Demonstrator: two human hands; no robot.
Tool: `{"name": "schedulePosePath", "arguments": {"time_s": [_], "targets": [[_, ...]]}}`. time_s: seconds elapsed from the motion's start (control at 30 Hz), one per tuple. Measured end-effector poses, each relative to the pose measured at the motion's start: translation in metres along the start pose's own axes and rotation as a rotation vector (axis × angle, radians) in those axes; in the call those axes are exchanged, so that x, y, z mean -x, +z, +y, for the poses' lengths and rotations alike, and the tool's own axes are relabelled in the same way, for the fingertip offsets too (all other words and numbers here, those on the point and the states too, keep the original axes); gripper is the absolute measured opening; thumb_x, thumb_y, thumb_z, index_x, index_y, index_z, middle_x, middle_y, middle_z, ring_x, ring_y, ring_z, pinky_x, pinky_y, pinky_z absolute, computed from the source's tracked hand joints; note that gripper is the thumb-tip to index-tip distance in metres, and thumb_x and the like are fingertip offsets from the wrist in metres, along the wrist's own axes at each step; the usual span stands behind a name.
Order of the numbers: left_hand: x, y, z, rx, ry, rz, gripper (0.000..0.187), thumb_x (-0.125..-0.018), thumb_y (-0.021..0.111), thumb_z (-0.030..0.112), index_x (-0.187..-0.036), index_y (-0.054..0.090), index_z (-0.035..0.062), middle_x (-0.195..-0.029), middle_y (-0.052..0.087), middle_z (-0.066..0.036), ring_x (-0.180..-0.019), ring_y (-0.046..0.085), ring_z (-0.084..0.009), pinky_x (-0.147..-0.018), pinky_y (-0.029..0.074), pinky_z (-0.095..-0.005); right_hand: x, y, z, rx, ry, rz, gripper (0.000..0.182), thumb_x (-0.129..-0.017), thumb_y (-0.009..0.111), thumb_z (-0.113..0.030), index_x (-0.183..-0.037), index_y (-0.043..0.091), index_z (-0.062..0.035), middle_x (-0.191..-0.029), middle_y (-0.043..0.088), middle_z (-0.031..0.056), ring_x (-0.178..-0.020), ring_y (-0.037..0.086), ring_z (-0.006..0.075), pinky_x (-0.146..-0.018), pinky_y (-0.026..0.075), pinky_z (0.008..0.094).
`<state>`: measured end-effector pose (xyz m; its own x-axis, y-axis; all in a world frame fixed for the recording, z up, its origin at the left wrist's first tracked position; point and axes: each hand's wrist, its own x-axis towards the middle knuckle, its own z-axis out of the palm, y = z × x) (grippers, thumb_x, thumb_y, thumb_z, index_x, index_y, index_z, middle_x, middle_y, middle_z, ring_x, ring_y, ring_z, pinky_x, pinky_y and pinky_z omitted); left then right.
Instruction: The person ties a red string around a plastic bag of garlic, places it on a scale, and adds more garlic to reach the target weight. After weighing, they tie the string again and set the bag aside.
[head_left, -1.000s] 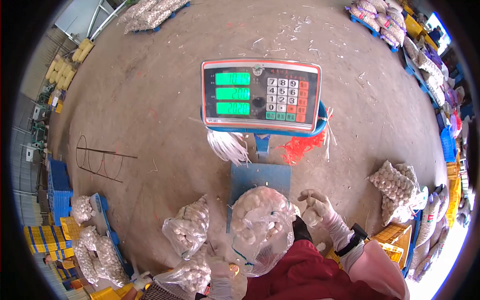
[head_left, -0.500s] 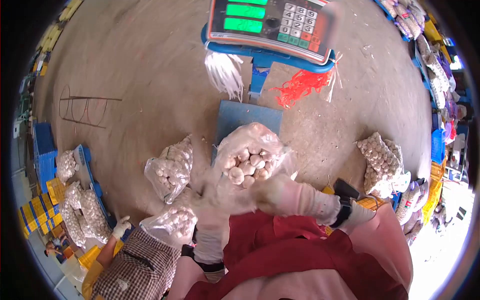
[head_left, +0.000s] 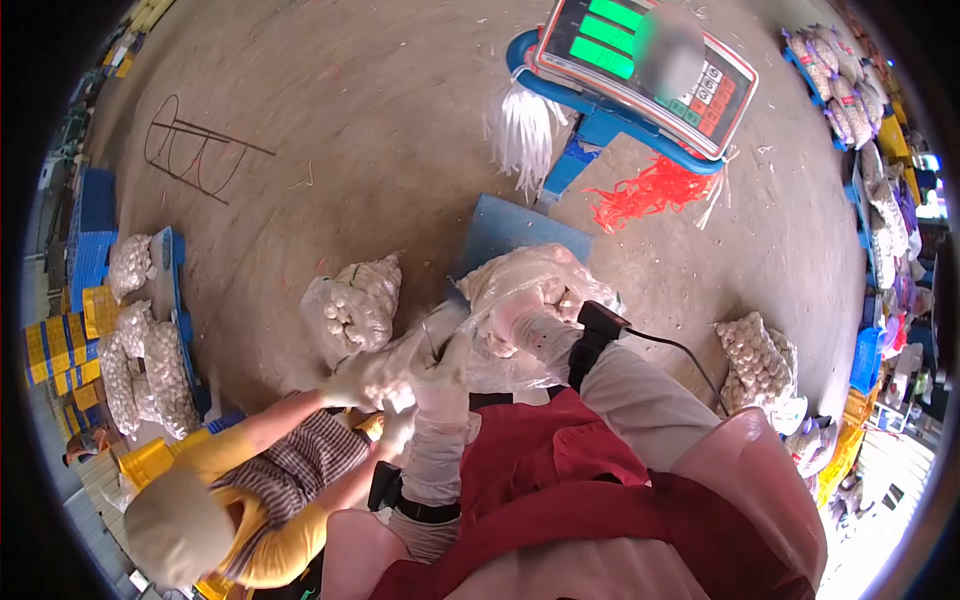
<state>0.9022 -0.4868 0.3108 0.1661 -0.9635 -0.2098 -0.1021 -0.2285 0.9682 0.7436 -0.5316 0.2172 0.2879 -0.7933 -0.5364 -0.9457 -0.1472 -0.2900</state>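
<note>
A clear plastic bag (head_left: 487, 283) of garlic bulbs (head_left: 570, 304) sits on the blue platform (head_left: 497, 230) of a floor scale. My right hand (head_left: 524, 320), gloved, reaches down into the bag's mouth; its fingertips are hidden among the bulbs and film. At the bag's near left edge, my left hand (head_left: 450, 362), also gloved, is closed on the plastic. Just left of it, a co-worker's gloved hands grip another bag (head_left: 372, 378) of garlic. The scale's display head (head_left: 650, 60) stands beyond the platform, its green screens lit.
A filled garlic bag (head_left: 362, 305) stands on the floor to the left, and a garlic sack (head_left: 755, 365) to the right. White ties (head_left: 527, 130) and red ties (head_left: 655, 190) hang from the scale. The co-worker (head_left: 265, 470) bends close on my left. A wire frame (head_left: 200, 150) lies farther off.
My right hand has moved into the bag on the scale, my left hand up to its edge. The co-worker has leaned in and taken hold of a nearby bag. My view has turned.
</note>
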Motion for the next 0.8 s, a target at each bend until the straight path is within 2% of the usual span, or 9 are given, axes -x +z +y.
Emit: {"name": "schedulePosePath", "arguments": {"time_s": [0.17,0.23,0.37,0.5,0.57,0.63,0.7,0.73,0.8], "targets": [[0.011,-0.013,-0.014,-0.032,-0.104,0.031,0.012,-0.078,0.057,-0.006,-0.088,0.064,-0.0011,-0.086,0.061,-0.005,-0.077,0.057,-0.0143,-0.068,0.045,-0.0266,-0.005,-0.010,0.002,-0.030,-0.040,0.086,0.034,-0.074,0.063,-0.036,-0.093,0.070,-0.0087,-0.091,0.066,0.0154,-0.083,0.064,0.0343,-0.075,0.050,0.0421],[0.010,-0.011,-0.011,-0.025,0.012,0.012,0.006,-0.080,0.063,0.000,-0.086,0.064,-0.0009,-0.070,0.055,0.004,-0.063,0.045,-0.0034,-0.054,0.036,-0.0207,0.005,-0.028,0.017,-0.085,-0.044,0.126,0.035,-0.074,0.063,-0.037,-0.094,0.070,-0.0086,-0.090,0.066,0.0156,-0.083,0.064,0.0347,-0.075,0.050,0.0422],[0.012,-0.007,-0.016,0.000,-0.011,-0.056,0.009,-0.080,0.061,-0.001,-0.089,0.065,-0.0027,-0.083,0.062,-0.004,-0.073,0.057,-0.0114,-0.064,0.045,-0.0241,0.044,-0.050,0.054,-0.034,0.090,0.143,0.033,-0.074,0.062,-0.035,-0.093,0.069,-0.0083,-0.086,0.066,0.0158,-0.083,0.064,0.0352,-0.075,0.050,0.0431],[0.011,0.004,-0.020,0.215,-0.136,0.006,0.006,-0.081,0.063,0.002,-0.086,0.065,-0.0020,-0.076,0.058,0.004,-0.070,0.049,-0.0044,-0.062,0.040,-0.0199,0.052,-0.016,0.070,0.080,0.072,0.140,0.025,-0.072,0.063,-0.025,-0.091,0.067,-0.0098,-0.084,0.066,0.0163,-0.080,0.064,0.0342,-0.073,0.051,0.0448],[0.012,0.009,-0.012,0.220,-0.166,0.026,0.006,-0.081,0.063,0.001,-0.086,0.065,-0.0017,-0.075,0.058,0.004,-0.069,0.049,-0.0045,-0.062,0.041,-0.0198,0.050,-0.001,0.070,0.124,-0.175,0.396,0.021,-0.072,0.063,-0.021,-0.090,0.065,-0.0096,-0.086,0.066,0.0157,-0.080,0.065,0.0343,-0.072,0.052,0.0437],[0.014,0.011,-0.016,0.176,-0.124,0.023,0.006,-0.081,0.063,0.001,-0.086,0.065,-0.0016,-0.075,0.058,0.003,-0.069,0.049,-0.0048,-0.062,0.041,-0.0199,0.019,0.035,0.070,-0.191,0.242,0.115,0.036,-0.091,0.047,-0.031,-0.117,0.059,-0.0095,-0.118,0.059,0.0176,-0.100,0.062,0.0348,-0.082,0.050,0.0404],[0.016,0.014,-0.015,0.134,-0.083,0.014,0.006,-0.081,0.063,0.001,-0.086,0.065,-0.0015,-0.075,0.058,0.003,-0.068,0.049,-0.0050,-0.063,0.041,-0.0200,0.024,0.005,0.042,0.217,0.173,-0.342,0.040,-0.089,0.050,-0.031,-0.123,0.055,-0.0100,-0.121,0.059,0.0163,-0.104,0.060,0.0350,-0.088,0.048,0.0394],[0.017,0.016,-0.012,0.146,-0.120,0.010,0.007,-0.081,0.063,0.001,-0.087,0.065,-0.0017,-0.076,0.058,0.003,-0.069,0.050,-0.0055,-0.063,0.042,-0.0205,0.025,0.014,0.039,0.254,0.053,0.063,0.035,-0.068,0.072,-0.026,-0.099,0.069,-0.0098,-0.100,0.064,0.0124,-0.093,0.064,0.0247,-0.076,0.051,0.0379],[0.019,0.016,-0.010,0.156,-0.150,0.008,0.007,-0.081,0.063,0.002,-0.087,0.065,-0.0018,-0.076,0.059,0.002,-0.069,0.051,-0.0059,-0.064,0.042,-0.0210,0.029,0.023,0.052,0.220,-0.027,0.173,0.031,-0.070,0.072,-0.024,-0.097,0.069,-0.0099,-0.101,0.064,0.0127,-0.096,0.063,0.0267,-0.078,0.050,0.0387]]}}
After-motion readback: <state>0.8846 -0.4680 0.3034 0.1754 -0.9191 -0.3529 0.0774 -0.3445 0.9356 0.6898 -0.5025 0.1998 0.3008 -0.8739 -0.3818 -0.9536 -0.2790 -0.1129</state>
